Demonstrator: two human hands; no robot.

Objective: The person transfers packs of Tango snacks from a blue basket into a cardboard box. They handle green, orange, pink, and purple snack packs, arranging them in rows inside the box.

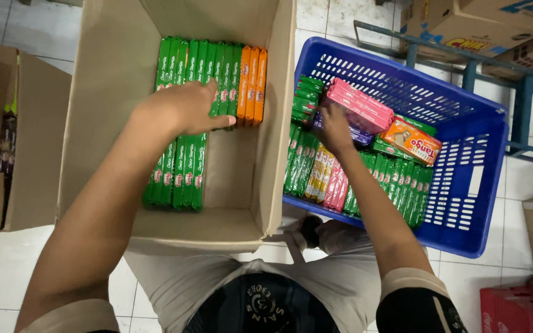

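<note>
Pressing flat on green packets (183,154) in the cardboard box (109,92), left hand (183,108) unclenched, right hand (334,129) grasping packets in the blue basket (476,185), right of frame.

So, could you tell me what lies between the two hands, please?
In the head view, the cardboard box's right wall and three orange packs separate the left hand from the right hand.

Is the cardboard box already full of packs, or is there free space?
Not full: the cardboard box shows bare bottom right of the green packs.
</note>
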